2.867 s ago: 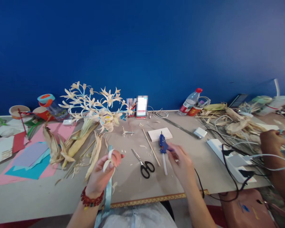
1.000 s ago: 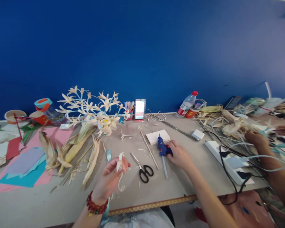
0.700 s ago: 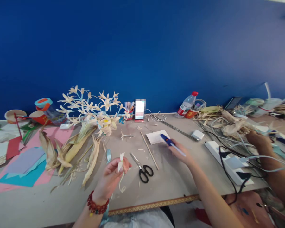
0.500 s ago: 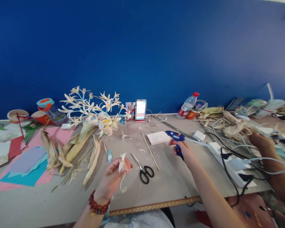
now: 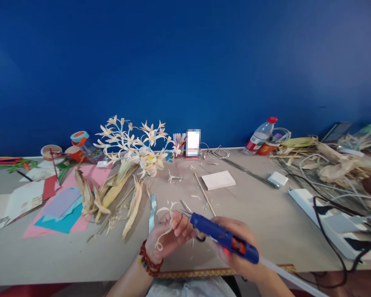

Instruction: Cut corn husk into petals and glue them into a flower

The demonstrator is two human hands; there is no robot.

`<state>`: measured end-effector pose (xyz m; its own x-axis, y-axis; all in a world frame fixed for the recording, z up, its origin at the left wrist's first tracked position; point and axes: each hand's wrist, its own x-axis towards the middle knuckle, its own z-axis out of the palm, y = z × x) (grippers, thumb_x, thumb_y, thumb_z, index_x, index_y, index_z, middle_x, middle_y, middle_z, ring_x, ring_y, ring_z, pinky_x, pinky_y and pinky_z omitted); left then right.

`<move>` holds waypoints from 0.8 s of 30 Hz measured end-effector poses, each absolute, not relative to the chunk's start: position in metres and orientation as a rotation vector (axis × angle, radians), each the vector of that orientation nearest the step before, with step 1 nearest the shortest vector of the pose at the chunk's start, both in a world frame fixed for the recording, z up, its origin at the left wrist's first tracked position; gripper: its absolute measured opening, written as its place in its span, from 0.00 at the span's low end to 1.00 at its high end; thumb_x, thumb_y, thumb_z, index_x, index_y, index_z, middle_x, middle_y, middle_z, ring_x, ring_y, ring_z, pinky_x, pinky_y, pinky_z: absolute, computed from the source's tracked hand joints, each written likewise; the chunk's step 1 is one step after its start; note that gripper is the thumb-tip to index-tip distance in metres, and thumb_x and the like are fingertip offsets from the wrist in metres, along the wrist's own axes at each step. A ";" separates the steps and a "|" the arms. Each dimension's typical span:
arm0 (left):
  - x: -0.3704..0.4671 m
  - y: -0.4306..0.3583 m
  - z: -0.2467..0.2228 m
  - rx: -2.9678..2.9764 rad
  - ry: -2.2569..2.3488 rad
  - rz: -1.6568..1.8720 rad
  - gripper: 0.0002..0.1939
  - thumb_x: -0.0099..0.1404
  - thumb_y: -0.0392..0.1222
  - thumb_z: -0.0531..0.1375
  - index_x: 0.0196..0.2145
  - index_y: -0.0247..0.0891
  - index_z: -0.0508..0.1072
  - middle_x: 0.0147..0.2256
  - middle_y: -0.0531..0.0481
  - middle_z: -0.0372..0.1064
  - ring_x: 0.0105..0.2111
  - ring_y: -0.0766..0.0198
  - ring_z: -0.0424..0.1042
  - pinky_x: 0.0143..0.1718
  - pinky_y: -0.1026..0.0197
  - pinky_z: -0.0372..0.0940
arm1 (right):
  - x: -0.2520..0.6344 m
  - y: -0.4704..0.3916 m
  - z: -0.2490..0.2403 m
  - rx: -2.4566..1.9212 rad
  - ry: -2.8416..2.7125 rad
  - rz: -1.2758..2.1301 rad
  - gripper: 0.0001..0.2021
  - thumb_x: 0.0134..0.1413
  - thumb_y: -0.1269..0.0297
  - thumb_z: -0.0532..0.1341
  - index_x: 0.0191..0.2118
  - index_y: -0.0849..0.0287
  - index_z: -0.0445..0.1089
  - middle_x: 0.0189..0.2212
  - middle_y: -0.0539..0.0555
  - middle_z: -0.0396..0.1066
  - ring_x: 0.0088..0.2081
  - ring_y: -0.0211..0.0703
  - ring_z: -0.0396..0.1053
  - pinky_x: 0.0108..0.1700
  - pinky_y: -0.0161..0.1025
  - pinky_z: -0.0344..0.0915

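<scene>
My left hand (image 5: pixel 173 231), with a red bead bracelet at the wrist, pinches a small pale husk flower (image 5: pixel 168 210) whose thin strip curls down below the fingers. Wrapped round a blue hot glue gun (image 5: pixel 218 235) is my right hand (image 5: pixel 238 243). The gun's nozzle points left, close to the flower; whether it touches cannot be made out. A white glue stick (image 5: pixel 290 276) sticks out of the gun's rear. Behind the gun, the scissors (image 5: pixel 185 205) are mostly hidden. A light blue ribbon (image 5: pixel 152 212) lies beside my left hand.
Husk flowers on branches (image 5: pixel 136 144) stand at the back left, near corn husks (image 5: pixel 117 189) and coloured paper (image 5: pixel 63 214). A folded white card (image 5: pixel 218 180) and a thin stick (image 5: pixel 205 194) lie mid-table. A power strip (image 5: pixel 324 227) with cords and a bottle (image 5: pixel 261 136) are at right.
My right hand has lifted the glue gun from beside the white card and brought it left and nearer, up to the flower in my left hand. The view has shifted left.
</scene>
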<state>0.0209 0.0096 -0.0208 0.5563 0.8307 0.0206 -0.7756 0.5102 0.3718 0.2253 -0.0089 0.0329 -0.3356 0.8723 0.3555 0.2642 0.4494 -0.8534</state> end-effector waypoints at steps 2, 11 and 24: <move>0.020 0.008 -0.020 0.359 0.197 0.966 0.20 0.54 0.45 0.71 0.19 0.36 0.63 0.18 0.57 0.53 0.26 0.66 0.63 0.43 0.55 0.63 | 0.223 -0.008 0.038 -0.936 -1.897 0.861 0.07 0.53 0.59 0.62 0.31 0.56 0.73 0.23 0.54 0.73 0.26 0.44 0.71 0.32 0.37 0.69; 0.024 0.007 -0.015 0.396 0.157 0.966 0.13 0.56 0.43 0.70 0.23 0.36 0.73 0.15 0.58 0.54 0.23 0.67 0.66 0.39 0.57 0.65 | 0.219 -0.007 0.027 -0.925 -1.969 0.864 0.02 0.51 0.66 0.58 0.29 0.56 0.66 0.22 0.49 0.66 0.24 0.38 0.64 0.29 0.33 0.61; 0.022 0.006 -0.018 0.402 0.198 0.962 0.14 0.54 0.44 0.72 0.22 0.35 0.71 0.16 0.57 0.57 0.24 0.66 0.67 0.40 0.57 0.65 | 0.217 -0.006 0.028 -1.010 -2.003 0.831 0.06 0.45 0.72 0.58 0.25 0.55 0.59 0.20 0.45 0.58 0.22 0.37 0.59 0.27 0.33 0.55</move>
